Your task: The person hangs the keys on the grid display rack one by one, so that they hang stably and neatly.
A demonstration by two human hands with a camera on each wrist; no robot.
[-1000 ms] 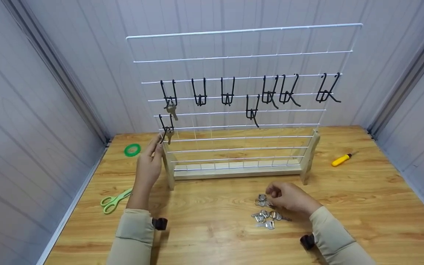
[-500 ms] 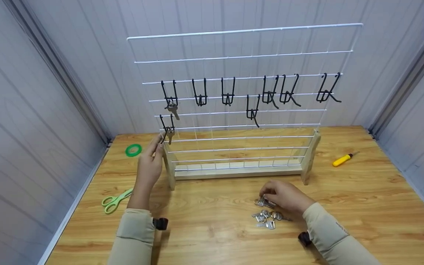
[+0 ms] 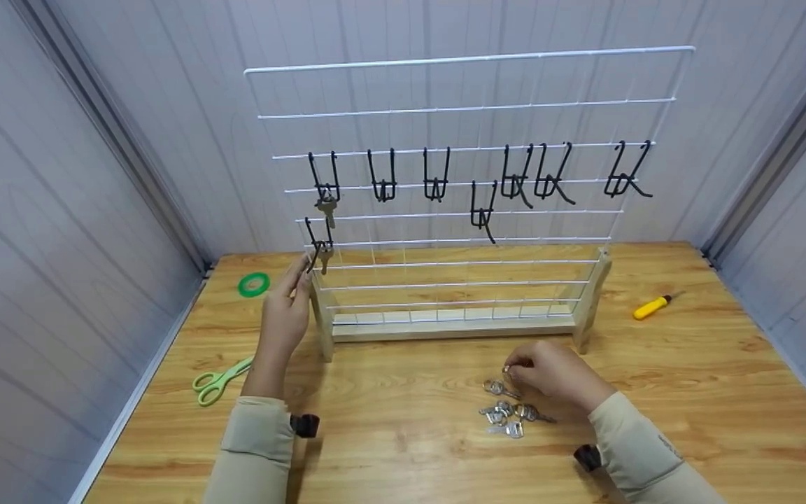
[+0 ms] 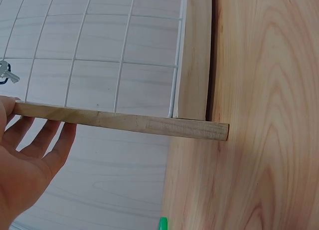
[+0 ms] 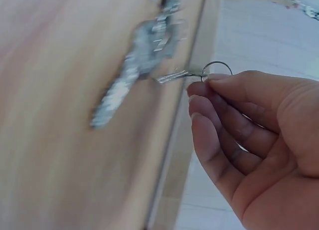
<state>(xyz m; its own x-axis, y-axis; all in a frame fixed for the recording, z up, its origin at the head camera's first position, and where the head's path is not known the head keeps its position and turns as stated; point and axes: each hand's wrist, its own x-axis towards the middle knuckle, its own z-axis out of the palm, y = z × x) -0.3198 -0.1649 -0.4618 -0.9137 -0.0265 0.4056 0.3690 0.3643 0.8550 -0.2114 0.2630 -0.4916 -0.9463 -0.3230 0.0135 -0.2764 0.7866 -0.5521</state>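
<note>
Ring with one key: held in the right hand, over the right half of the table, on the near side of the rack. Thumb and forefinger pinch the ring; the remaining fingers are bent in beneath. The key projects from the pinch towards the loose keys (blurred in the right wrist view; whether it touches them cannot be told). Those lie in a small cluster just beside and nearer than the hand, with one set slightly farther off, near the fingertips.

Left hand: grips the upper part of the rack's left post, fingers visible along the outer side. The low left hook is just beside its fingertips and carries a key. The hook above it also bears a key.

Rack: upright, white wire grid on a wooden base. Eight black hooks are counted, six on one bar and two lower.

Surroundings: green tape left of the rack; green scissors nearer, partly covered by the left arm; yellow screwdriver right of the rack. Pale panelled walls stand behind and at both sides.
</note>
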